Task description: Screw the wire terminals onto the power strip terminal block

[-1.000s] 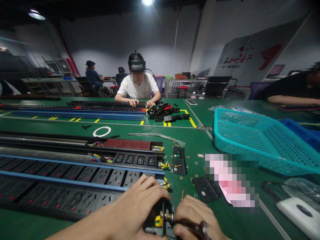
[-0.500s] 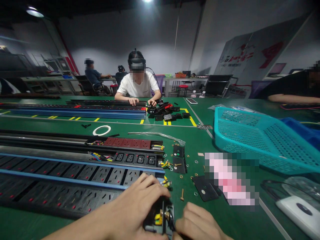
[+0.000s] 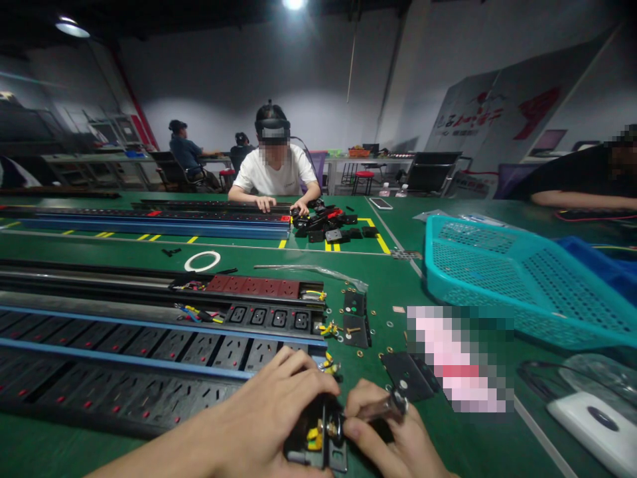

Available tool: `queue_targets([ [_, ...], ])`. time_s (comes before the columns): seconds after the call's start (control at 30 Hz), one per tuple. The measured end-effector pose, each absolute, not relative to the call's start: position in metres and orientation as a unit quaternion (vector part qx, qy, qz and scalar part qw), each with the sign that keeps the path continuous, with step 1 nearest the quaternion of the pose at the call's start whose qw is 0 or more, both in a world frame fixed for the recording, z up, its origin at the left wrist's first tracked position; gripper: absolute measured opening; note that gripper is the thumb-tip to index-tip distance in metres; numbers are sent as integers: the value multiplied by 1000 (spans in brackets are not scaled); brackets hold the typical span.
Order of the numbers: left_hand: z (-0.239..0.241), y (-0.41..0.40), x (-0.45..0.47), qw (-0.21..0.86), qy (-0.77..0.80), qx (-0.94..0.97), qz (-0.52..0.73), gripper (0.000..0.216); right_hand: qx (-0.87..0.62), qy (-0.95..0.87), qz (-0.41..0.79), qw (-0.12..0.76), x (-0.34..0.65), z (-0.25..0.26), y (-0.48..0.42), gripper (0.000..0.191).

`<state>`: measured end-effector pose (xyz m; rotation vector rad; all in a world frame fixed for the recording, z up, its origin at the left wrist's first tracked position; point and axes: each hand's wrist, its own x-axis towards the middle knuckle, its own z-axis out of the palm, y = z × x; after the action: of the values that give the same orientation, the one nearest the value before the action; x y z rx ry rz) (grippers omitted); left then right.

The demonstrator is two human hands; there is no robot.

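Our left hand (image 3: 271, 415) grips a black metal bracket (image 3: 338, 457) with yellow-wired terminals, and our right hand (image 3: 385, 428) pinches a small hand tool (image 3: 381, 410) against it. Just left lies a long socket strip (image 3: 149, 372); beyond, a teal plastic basket (image 3: 497, 285).

teal mesh basket (image 3: 497, 265), white ring (image 3: 195, 263), co-worker in white t-shirt (image 3: 273, 171), green bench (image 3: 388, 279)

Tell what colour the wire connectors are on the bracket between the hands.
The wire connectors are yellow; see the head view.
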<state>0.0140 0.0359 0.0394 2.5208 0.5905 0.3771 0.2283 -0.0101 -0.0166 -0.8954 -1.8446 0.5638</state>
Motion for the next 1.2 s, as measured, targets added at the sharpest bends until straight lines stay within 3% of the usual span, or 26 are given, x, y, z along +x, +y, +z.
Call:
queue_targets([
  [0.13,41,36,15,265,209,930,145,56,-463,-595,467,462,226,-32,-9,39],
  [0.23,43,35,16,261,206,932,145,53,-483,-527,523,465,225,-38,-10,42],
  [0.33,43,35,16,260,209,933,137,57,-487,-563,418,520,228,-32,-11,36],
  [0.43,42,35,15,263,218,931,132,58,-406,-689,198,567,229,-16,-10,36],
  [0.53,40,36,14,263,218,930,134,56,-296,-785,12,545,228,-4,-9,38],
  [0.6,40,37,14,262,215,930,139,57,-266,-820,-46,505,226,-3,-9,41],
  [0.9,41,36,14,258,211,932,144,60,-234,-873,-101,417,221,-8,-11,62],
  [1.2,40,35,14,250,215,932,153,61,-234,-877,-101,409,220,-14,-12,57],
])
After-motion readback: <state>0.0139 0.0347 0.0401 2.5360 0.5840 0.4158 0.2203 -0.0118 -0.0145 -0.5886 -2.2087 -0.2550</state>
